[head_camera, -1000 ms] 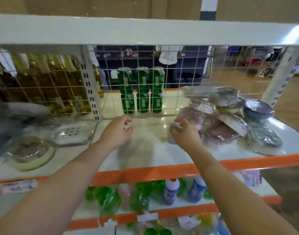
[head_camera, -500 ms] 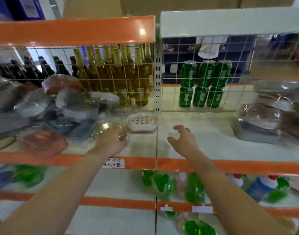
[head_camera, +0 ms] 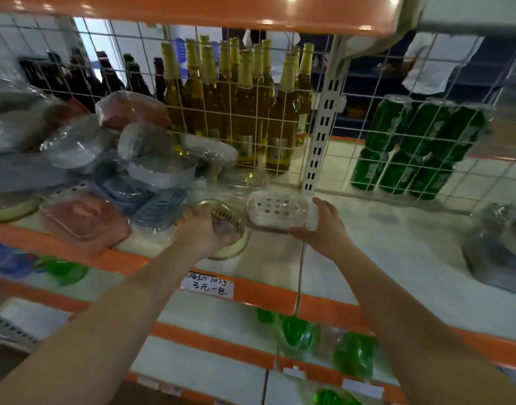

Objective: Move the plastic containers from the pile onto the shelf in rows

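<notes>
A pile of wrapped plastic containers (head_camera: 110, 171), pink, blue and clear, covers the left part of the white shelf (head_camera: 382, 244). At its right edge my left hand (head_camera: 204, 232) grips a round clear container (head_camera: 230, 226) with a greenish rim. Just right of it my right hand (head_camera: 321, 226) holds a white rectangular container (head_camera: 277, 210) with a holed lid, fingers curled round its right end. More wrapped containers (head_camera: 502, 244) sit at the far right of the shelf, blurred.
A wire mesh back (head_camera: 250, 92) has golden bottles (head_camera: 236, 112) and green cans (head_camera: 417, 147) behind it. A white slotted upright (head_camera: 321, 133) divides the shelf. An orange shelf edge (head_camera: 250, 290) carries a price label (head_camera: 207, 285). Green packs lie on lower shelves.
My view has swung left, from the right-hand bay to the pile. My left hand has reached and gripped the round container, and my right hand has moved left and taken the white holed container.
</notes>
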